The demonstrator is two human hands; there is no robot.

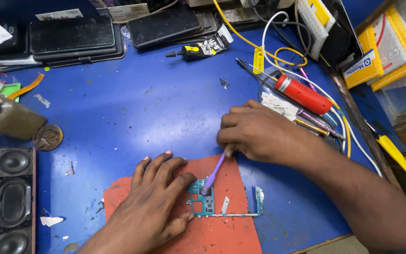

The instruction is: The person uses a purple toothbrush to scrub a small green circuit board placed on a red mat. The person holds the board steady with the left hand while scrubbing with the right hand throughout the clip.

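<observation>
A small blue-green circuit board [207, 203] lies on a red mat [222, 230] near the front edge of a blue table [142, 108]. My left hand [153, 197] lies flat on the mat, fingers pressing the board's left edge. My right hand [254, 131] grips a purple brush [214, 173] whose head touches the top of the board. A thin frame-shaped part of the board [258, 195] extends to the right.
Several dark phones [74, 37] lie at the back. A red-handled tool [302, 94], tweezers, yellow and white cables [283, 51] sit behind my right hand. A speaker [5, 200] stands at the left edge; a glue tube [198, 49] lies at the back.
</observation>
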